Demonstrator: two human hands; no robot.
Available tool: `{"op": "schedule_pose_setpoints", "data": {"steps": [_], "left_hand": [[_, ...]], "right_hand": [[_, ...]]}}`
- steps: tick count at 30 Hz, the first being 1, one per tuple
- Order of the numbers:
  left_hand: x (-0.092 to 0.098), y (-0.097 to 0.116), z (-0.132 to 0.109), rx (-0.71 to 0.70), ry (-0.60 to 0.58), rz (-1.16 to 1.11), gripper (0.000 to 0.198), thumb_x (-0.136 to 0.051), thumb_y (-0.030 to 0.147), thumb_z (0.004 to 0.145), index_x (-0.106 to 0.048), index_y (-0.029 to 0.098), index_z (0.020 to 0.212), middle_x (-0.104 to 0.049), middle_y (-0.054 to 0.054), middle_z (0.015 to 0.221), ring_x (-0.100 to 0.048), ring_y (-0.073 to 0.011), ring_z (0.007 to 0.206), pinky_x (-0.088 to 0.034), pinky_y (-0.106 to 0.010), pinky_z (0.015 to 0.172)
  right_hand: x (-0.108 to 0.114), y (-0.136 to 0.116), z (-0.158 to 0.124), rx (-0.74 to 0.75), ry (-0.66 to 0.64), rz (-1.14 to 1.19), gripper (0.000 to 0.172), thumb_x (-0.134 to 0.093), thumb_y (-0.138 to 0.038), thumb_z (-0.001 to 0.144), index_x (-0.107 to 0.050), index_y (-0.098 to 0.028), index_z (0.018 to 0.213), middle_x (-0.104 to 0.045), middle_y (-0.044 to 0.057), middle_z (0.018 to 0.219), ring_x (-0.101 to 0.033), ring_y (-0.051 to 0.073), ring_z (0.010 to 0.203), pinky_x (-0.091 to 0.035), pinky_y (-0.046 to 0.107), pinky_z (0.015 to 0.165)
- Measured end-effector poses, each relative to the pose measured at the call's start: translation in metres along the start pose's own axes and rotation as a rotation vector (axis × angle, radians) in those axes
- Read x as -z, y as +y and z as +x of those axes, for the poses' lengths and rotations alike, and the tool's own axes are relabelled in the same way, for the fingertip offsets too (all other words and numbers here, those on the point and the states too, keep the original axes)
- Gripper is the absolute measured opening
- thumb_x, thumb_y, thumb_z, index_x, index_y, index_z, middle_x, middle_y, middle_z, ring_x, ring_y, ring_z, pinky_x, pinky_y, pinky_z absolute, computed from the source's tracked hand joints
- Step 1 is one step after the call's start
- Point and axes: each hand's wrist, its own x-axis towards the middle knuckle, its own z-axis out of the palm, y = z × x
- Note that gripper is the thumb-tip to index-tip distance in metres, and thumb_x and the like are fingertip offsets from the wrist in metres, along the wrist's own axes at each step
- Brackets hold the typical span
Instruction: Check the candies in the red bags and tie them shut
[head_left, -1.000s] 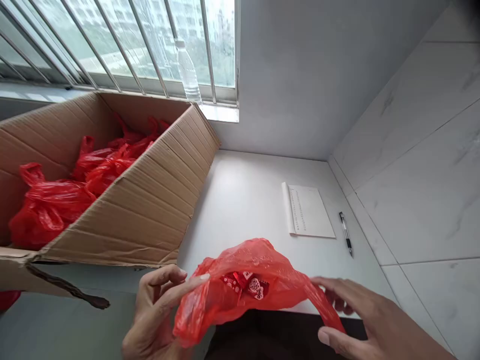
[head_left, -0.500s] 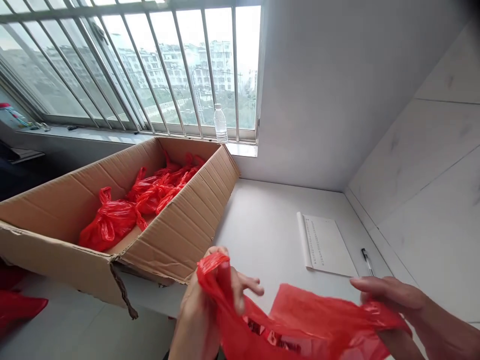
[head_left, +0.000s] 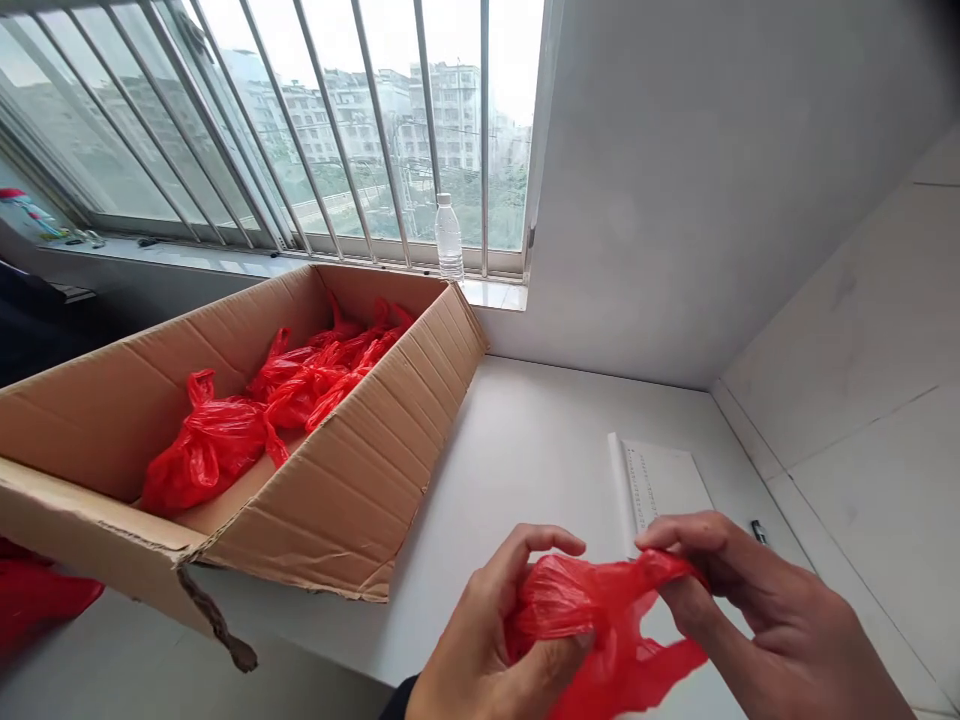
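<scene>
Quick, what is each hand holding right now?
Left hand: closed on the red plastic bag.
Right hand: closed, pinching the same bag's top end.

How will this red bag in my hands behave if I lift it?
Probably floppy: the red bag bunches between left hand and right hand. Likely light, as its thin film hangs in a loose tail. Possibly slippery, given the glossy sheen.
</scene>
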Motion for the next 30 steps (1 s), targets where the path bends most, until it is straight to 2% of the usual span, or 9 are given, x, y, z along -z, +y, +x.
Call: {"op": "schedule_pose_setpoints", "data": {"steps": [4, 7, 11, 17, 19, 22, 25, 26, 30], "left_hand": [[0.010, 0.001, 0.012, -0.001, -0.016, -0.064, 0.033, -0.070, 0.052, 0.084, -0.063, 0.020, 0.088, -0.053, 0.003, 0.063, -0.041, -0.0083, 0.051, -0.036, -0.019, 0.050], [0.009, -0.001, 0.021, 0.077, 0.094, -0.119, 0.034, -0.061, 0.057, 0.090, -0.056, 0.023, 0.096, -0.038, 0.010, 0.050, -0.029, -0.0065, 0.042, -0.031, -0.017, 0.043], [-0.001, -0.003, 0.019, -0.007, 0.074, -0.064, 0.030, -0.070, 0.043, 0.086, -0.056, 0.025, 0.107, -0.060, 0.002, 0.073, -0.052, -0.0116, 0.059, -0.048, -0.021, 0.057], [0.000, -0.006, 0.005, 0.016, 0.026, 0.152, 0.044, -0.062, 0.047, 0.091, -0.051, 0.029, 0.130, -0.067, -0.005, 0.100, -0.063, -0.0210, 0.086, -0.055, -0.029, 0.078], [0.005, -0.007, 0.005, -0.002, 0.014, 0.216, 0.041, -0.062, 0.044, 0.092, -0.054, 0.028, 0.129, -0.067, -0.006, 0.105, -0.063, -0.0210, 0.089, -0.054, -0.028, 0.079], [0.009, -0.008, 0.011, -0.071, -0.031, 0.176, 0.021, -0.054, 0.041, 0.097, -0.063, 0.022, 0.104, -0.065, -0.003, 0.090, -0.057, -0.0166, 0.076, -0.050, -0.024, 0.068], [0.008, -0.008, 0.016, -0.120, -0.023, 0.125, 0.028, -0.053, 0.042, 0.098, -0.059, 0.020, 0.082, -0.057, 0.000, 0.074, -0.048, -0.0124, 0.066, -0.044, -0.020, 0.059], [0.007, -0.008, 0.016, -0.126, -0.034, 0.127, 0.030, -0.054, 0.043, 0.098, -0.058, 0.020, 0.079, -0.054, 0.002, 0.071, -0.046, -0.0116, 0.063, -0.043, -0.019, 0.059], [0.000, -0.004, 0.006, -0.081, -0.089, 0.183, 0.019, -0.059, 0.041, 0.095, -0.064, 0.023, 0.099, -0.062, -0.002, 0.084, -0.055, -0.0150, 0.074, -0.050, -0.023, 0.072]], "right_hand": [[0.006, -0.008, 0.006, -0.056, -0.075, 0.142, 0.006, -0.064, -0.032, 0.091, -0.068, -0.031, 0.094, -0.070, -0.002, 0.080, -0.068, 0.013, 0.062, -0.059, 0.018, 0.054], [0.003, -0.014, 0.007, 0.043, -0.196, 0.178, 0.021, -0.066, -0.016, 0.085, -0.067, -0.032, 0.098, -0.070, -0.002, 0.089, -0.072, 0.014, 0.077, -0.064, 0.020, 0.069], [-0.008, -0.012, 0.009, 0.125, -0.324, 0.058, 0.046, -0.068, -0.009, 0.082, -0.061, -0.035, 0.120, -0.071, -0.003, 0.099, -0.068, 0.012, 0.078, -0.062, 0.022, 0.073], [-0.012, -0.006, 0.013, 0.052, -0.211, 0.035, 0.011, -0.056, -0.020, 0.094, -0.064, -0.027, 0.094, -0.064, -0.003, 0.084, -0.061, 0.011, 0.071, -0.053, 0.025, 0.065], [-0.008, -0.008, 0.012, 0.014, -0.189, 0.056, 0.009, -0.055, -0.024, 0.096, -0.063, -0.027, 0.093, -0.064, -0.003, 0.084, -0.062, 0.011, 0.070, -0.054, 0.026, 0.066], [-0.005, -0.010, 0.007, -0.009, -0.229, 0.068, 0.010, -0.058, -0.026, 0.095, -0.064, -0.031, 0.102, -0.067, -0.003, 0.087, -0.064, 0.013, 0.071, -0.057, 0.027, 0.070], [-0.007, -0.009, 0.002, 0.025, -0.282, -0.016, 0.040, -0.066, -0.025, 0.090, -0.060, -0.038, 0.128, -0.071, -0.003, 0.092, -0.067, 0.015, 0.073, -0.059, 0.028, 0.069], [-0.009, -0.008, 0.002, 0.048, -0.285, -0.028, 0.042, -0.066, -0.024, 0.090, -0.060, -0.037, 0.130, -0.071, -0.003, 0.092, -0.066, 0.015, 0.073, -0.058, 0.028, 0.067], [-0.012, -0.006, 0.005, 0.091, -0.239, 0.045, 0.016, -0.056, -0.018, 0.093, -0.068, -0.027, 0.100, -0.068, -0.002, 0.085, -0.063, 0.012, 0.071, -0.053, 0.026, 0.064]]}}
